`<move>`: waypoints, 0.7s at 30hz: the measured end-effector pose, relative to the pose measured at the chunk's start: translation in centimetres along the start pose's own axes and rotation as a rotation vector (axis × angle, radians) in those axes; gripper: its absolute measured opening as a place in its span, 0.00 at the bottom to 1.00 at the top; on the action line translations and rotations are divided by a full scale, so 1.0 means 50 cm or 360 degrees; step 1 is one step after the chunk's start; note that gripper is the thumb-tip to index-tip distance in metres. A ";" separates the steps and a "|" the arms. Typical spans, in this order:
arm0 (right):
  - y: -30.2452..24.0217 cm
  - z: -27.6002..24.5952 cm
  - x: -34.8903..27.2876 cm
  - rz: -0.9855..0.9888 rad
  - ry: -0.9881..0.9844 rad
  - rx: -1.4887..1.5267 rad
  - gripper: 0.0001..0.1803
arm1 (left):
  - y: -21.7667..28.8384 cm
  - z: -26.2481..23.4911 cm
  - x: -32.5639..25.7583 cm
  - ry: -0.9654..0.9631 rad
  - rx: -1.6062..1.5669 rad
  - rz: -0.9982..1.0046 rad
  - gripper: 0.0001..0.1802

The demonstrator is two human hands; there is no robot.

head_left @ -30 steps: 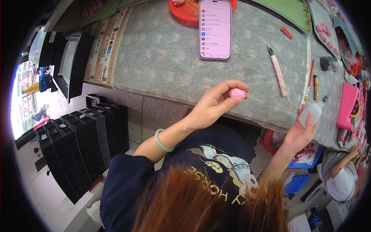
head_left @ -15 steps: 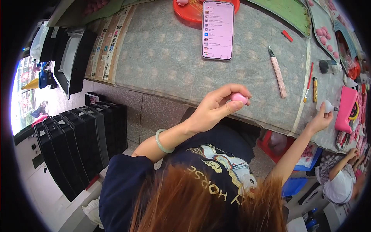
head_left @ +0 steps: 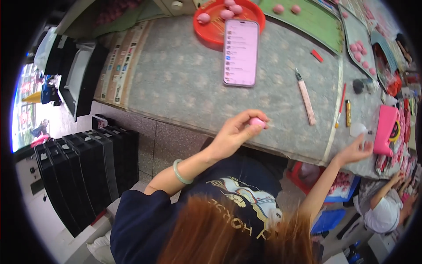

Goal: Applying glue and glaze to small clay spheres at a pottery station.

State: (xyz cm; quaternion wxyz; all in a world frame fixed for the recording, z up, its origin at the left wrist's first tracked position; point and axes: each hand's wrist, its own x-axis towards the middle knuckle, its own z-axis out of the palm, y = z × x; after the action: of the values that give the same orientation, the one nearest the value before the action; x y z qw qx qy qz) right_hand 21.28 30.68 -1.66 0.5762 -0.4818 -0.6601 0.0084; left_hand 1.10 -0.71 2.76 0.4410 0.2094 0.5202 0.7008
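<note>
My left hand, with a pale green bangle on its wrist, pinches a small glossy pink rounded piece between thumb and fingers over the table's front edge. At the right, my right hand is open, fingers apart, just below a white bulb-shaped thing with a dark tip that lies on the table. Between my hands lies a pink craft knife with its blade bare. A red cap sits beyond it.
A phone leans on a red round tray of pink pieces. Further right are a green tray, a thin red brush, a gold tube and a pink tape dispenser. Black crates stand at left; another person sits far right.
My right hand has let go of the white bulb-shaped thing and drawn back from it. My left hand keeps the pink piece. The view has tilted, showing more of the far trays.
</note>
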 end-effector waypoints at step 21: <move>-0.318 0.079 -0.083 -0.0365 -0.1502 0.0530 0.21 | -0.044 -0.021 0.012 0.0025 0.0355 0.0210 0.13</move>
State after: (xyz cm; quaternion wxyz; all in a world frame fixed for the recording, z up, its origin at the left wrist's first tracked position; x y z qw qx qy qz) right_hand 7.75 21.62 2.90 0.2818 -0.2517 -0.8867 0.2666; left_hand 0.87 -0.60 0.25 0.3639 0.2853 0.5835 0.6677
